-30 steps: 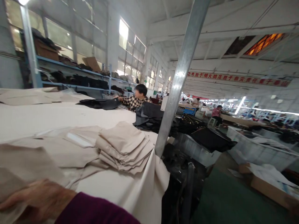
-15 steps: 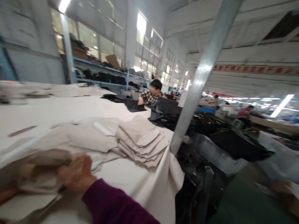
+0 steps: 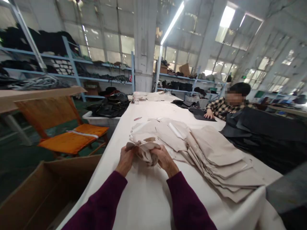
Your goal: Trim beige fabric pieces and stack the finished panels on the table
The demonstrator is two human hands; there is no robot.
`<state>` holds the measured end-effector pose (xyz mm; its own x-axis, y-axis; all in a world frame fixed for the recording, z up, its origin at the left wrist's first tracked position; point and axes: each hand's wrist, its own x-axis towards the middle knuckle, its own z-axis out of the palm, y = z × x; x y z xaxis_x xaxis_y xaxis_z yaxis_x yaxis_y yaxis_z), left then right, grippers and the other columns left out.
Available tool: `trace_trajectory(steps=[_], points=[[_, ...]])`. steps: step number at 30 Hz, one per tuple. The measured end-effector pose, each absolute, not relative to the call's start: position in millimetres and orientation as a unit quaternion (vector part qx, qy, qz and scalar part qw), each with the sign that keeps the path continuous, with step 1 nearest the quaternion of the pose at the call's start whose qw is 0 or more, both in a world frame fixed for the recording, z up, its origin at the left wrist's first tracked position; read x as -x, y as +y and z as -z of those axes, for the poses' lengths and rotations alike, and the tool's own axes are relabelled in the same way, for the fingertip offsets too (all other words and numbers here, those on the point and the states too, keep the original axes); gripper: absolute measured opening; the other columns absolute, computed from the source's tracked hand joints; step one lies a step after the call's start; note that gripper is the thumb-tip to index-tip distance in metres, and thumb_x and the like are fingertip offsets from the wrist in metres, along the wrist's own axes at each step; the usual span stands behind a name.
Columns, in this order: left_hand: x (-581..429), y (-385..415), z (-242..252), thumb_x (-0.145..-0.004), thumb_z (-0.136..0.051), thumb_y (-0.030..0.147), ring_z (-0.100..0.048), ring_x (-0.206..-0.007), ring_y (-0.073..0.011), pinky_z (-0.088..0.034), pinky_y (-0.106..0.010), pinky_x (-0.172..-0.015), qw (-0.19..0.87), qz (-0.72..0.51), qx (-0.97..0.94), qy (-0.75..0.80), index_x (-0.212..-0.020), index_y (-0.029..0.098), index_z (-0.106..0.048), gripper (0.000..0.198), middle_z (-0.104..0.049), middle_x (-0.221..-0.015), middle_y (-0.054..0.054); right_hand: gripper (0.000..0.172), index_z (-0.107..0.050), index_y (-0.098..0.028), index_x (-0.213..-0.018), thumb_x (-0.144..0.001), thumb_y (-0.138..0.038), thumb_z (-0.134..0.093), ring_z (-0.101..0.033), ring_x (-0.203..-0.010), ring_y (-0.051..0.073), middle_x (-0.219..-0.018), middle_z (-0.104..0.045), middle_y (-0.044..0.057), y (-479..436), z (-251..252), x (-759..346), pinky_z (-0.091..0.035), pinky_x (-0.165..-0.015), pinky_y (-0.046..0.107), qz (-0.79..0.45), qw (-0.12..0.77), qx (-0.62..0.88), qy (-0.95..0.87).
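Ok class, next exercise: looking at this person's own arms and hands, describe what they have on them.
The left sleeve and right sleeve are long, dark plum-purple and look like knitwear, ending at the wrists. The left hand and right hand are bare, with no gloves.

The left hand (image 3: 125, 160) and the right hand (image 3: 165, 159) are covering much of the bunched beige cloth (image 3: 144, 153) at 6 o'clock, hiding its shape. The bottom edge is cutting off both maroon sleeves (image 3: 98, 201), while the lower-left corner is cropping the cardboard box (image 3: 45, 195) at 7 o'clock. The right edge is slicing through the dark fabric pile (image 3: 266, 134) at 3 o'clock and a dark grey object (image 3: 287, 188) at 4 o'clock. Around 12 o'clock, a small red item (image 3: 137, 118) and a white container (image 3: 136, 97) are showing too small to identify.
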<state>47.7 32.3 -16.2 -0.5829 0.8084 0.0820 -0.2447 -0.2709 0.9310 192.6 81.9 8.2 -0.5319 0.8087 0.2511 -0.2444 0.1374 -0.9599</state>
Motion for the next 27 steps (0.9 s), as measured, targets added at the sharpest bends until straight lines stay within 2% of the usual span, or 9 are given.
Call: trace_trajectory(steps=[3, 5, 9, 12, 15, 18, 21, 24, 27], points=[[-49, 28, 17, -0.054, -0.071, 0.029, -0.057, -0.057, -0.0164, -0.047, -0.027, -0.056, 0.419, -0.742, -0.288, 0.436, -0.073, 0.013, -0.062, 0.027, -0.063, -0.065, -0.003, 0.008, -0.059, -0.012, -0.065, -0.063, -0.017, -0.054, -0.052, -0.058, 0.011, -0.062, -0.057, -0.001, 79, -10, -198, -0.041, -0.053, 0.019, -0.662, 0.328, 0.153, -0.656], [-51, 28, 18, -0.052, -0.072, 0.025, -0.059, -0.057, -0.0176, -0.048, -0.029, -0.057, 0.449, -0.741, -0.278, 0.414, -0.077, 0.013, -0.063, 0.029, -0.065, -0.066, -0.004, 0.008, -0.060, -0.012, -0.067, -0.060, -0.016, -0.056, -0.051, -0.059, 0.010, -0.063, -0.058, -0.002, 82, -9, -201, -0.041, -0.054, 0.018, -0.684, 0.298, 0.144, -0.650], [-54, 34, 16, -0.051, -0.072, 0.018, -0.060, -0.056, -0.0162, -0.050, -0.028, -0.060, 0.474, -0.752, -0.248, 0.386, -0.080, 0.013, -0.063, 0.030, -0.066, -0.065, -0.002, 0.014, -0.063, -0.012, -0.070, -0.059, -0.021, -0.061, -0.051, -0.054, 0.012, -0.060, -0.059, -0.002, 96, -2, -203, -0.040, -0.049, 0.019, -0.701, 0.379, 0.222, -0.562], [-57, 33, 7, -0.055, -0.070, 0.014, -0.062, -0.064, -0.0180, -0.051, -0.028, -0.065, 0.497, -0.747, -0.244, 0.367, -0.087, 0.011, -0.064, 0.033, -0.068, -0.073, -0.005, 0.016, -0.064, -0.014, -0.073, -0.065, -0.027, -0.058, -0.051, -0.049, 0.011, -0.057, -0.060, -0.002, 108, 3, -198, -0.041, -0.048, 0.020, -0.680, 0.473, 0.262, -0.495], [-60, 24, -4, -0.058, -0.067, 0.009, -0.064, -0.073, -0.0206, -0.051, -0.029, -0.070, 0.570, -0.702, -0.273, 0.329, -0.094, 0.010, -0.065, 0.036, -0.069, -0.081, -0.007, 0.015, -0.063, -0.014, -0.067, -0.065, -0.027, -0.059, -0.052, -0.050, 0.012, -0.055, -0.061, -0.001, 112, 5, -192, -0.043, -0.051, 0.022, -0.662, 0.522, 0.279, -0.459], [-58, 16, -10, -0.063, -0.063, 0.009, -0.064, -0.074, -0.0218, -0.052, -0.029, -0.071, 0.626, -0.667, -0.262, 0.307, -0.092, 0.008, -0.065, 0.030, -0.069, -0.080, -0.009, 0.016, -0.065, -0.013, -0.072, -0.066, -0.027, -0.060, -0.058, -0.063, 0.016, -0.066, -0.065, 0.003, 109, 3, -189, -0.047, -0.059, 0.024, -0.719, 0.467, 0.220, -0.466], [-53, 15, -12, -0.069, -0.060, 0.012, -0.065, -0.076, -0.0214, -0.052, -0.030, -0.072, 0.626, -0.684, -0.218, 0.306, -0.094, 0.008, -0.064, 0.025, -0.069, -0.079, -0.008, 0.018, -0.065, -0.013, -0.081, -0.067, -0.024, -0.063, -0.061, -0.073, 0.018, -0.075, -0.067, 0.005, 102, 0, -190, -0.048, -0.064, 0.025, -0.787, 0.386, 0.142, -0.461], [-53, 19, -10, -0.076, -0.057, 0.016, -0.065, -0.078, -0.0200, -0.052, -0.029, -0.072, 0.644, -0.666, -0.216, 0.307, -0.099, 0.009, -0.061, 0.025, -0.068, -0.081, -0.008, 0.017, -0.064, -0.012, -0.081, -0.068, -0.023, -0.064, -0.061, -0.073, 0.017, -0.076, -0.066, 0.005, 95, -1, -194, -0.047, -0.066, 0.025, -0.816, 0.331, 0.110, -0.461], [-59, 19, -8, -0.077, -0.059, 0.020, -0.065, -0.076, -0.0204, -0.052, -0.029, -0.069, 0.668, -0.624, -0.239, 0.329, -0.097, 0.008, -0.062, 0.024, -0.068, -0.079, -0.009, 0.015, -0.063, -0.012, -0.076, -0.064, -0.021, -0.066, -0.060, -0.066, 0.015, -0.069, -0.065, 0.003, 88, 0, -196, -0.045, -0.062, 0.023, -0.836, 0.285, 0.117, -0.454]])
